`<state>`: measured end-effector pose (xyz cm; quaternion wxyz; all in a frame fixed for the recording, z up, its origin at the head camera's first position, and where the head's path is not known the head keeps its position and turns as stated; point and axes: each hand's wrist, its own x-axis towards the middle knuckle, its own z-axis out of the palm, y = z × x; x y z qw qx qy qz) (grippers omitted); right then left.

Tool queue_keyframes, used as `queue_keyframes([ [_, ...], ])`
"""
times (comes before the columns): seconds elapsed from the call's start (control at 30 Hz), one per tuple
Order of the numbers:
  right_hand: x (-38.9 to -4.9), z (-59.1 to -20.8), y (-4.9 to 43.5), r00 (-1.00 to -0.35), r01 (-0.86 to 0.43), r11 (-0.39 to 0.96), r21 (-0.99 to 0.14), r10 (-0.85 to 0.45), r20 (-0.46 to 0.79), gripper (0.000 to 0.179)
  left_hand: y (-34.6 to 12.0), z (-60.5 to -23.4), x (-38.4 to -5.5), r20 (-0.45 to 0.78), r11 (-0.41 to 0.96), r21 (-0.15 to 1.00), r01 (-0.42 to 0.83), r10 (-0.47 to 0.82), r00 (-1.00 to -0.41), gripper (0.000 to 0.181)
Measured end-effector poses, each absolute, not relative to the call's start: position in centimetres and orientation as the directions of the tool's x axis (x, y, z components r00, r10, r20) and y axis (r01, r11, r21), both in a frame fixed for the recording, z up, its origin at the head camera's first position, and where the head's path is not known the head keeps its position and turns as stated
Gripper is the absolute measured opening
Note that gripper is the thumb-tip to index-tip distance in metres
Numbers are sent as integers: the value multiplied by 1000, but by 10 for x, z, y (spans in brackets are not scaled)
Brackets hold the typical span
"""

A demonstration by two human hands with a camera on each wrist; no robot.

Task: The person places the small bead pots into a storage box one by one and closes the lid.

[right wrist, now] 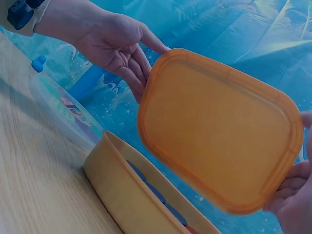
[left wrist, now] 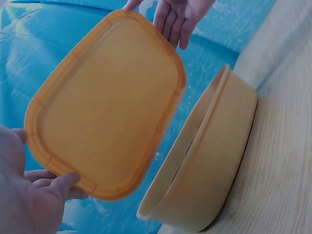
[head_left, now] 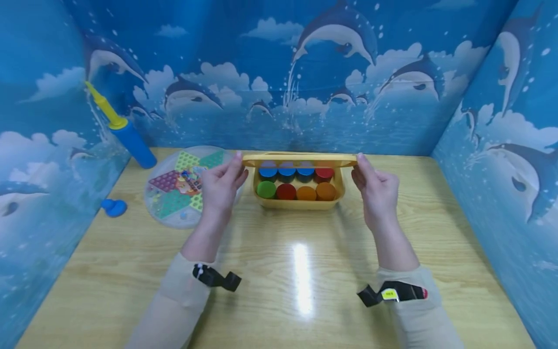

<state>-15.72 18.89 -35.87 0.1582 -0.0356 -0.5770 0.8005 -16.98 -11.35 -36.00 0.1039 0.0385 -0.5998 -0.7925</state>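
Note:
Between both hands a yellow-orange rectangular lid [head_left: 301, 158] with rounded corners is held up, tilted, above a matching yellow box [head_left: 298, 205]. My left hand [head_left: 219, 186] pinches the lid's left end between thumb and fingers. At the opposite end my right hand [head_left: 376, 191] grips it the same way. The box stands on the table, its top uncovered. Inside are two rows of round pieces: blue and red ones at the back, partly behind the lid, and a green piece [head_left: 266, 189], a red piece [head_left: 286, 191] and orange ones in front. The wrist views show the lid's broad face and the box side.
Left of the box lies a round, clear-rimmed star-patterned game board [head_left: 174, 220], partly behind my left hand. A blue and yellow hand pump [head_left: 132, 143] leans against the dolphin-printed backdrop [head_left: 270, 72]. A small blue knobbed piece [head_left: 114, 207] sits near the table's left edge.

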Motion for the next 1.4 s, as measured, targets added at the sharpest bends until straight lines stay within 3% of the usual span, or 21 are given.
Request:
queue_keyframes([
  [0.17,-157,-360,188,-943,-281,-279,-918,256,211,60,-115,-359,-167,34,-270,961,65,-116,-993,43],
  [0.33,-157,-359,193,-959,-262,-222,-939,165,229,21,-117,-363,-167,13,-122,992,17,-36,-999,50],
  [0.57,-154,-358,196,-984,-175,-68,-982,25,174,69,-119,-370,-167,39,58,997,40,29,-999,93],
  [0.83,-155,-362,200,-993,-101,114,-988,-64,94,97,-120,-379,-168,111,167,978,121,68,-991,108],
  [1.03,-157,-368,203,-995,-69,217,-974,-88,51,109,-118,-382,-169,49,233,971,60,53,-997,121],
  [1.4,-163,-365,204,-994,-25,311,-950,-107,-8,113,-117,-381,-175,-2,325,946,11,38,-999,120],
])
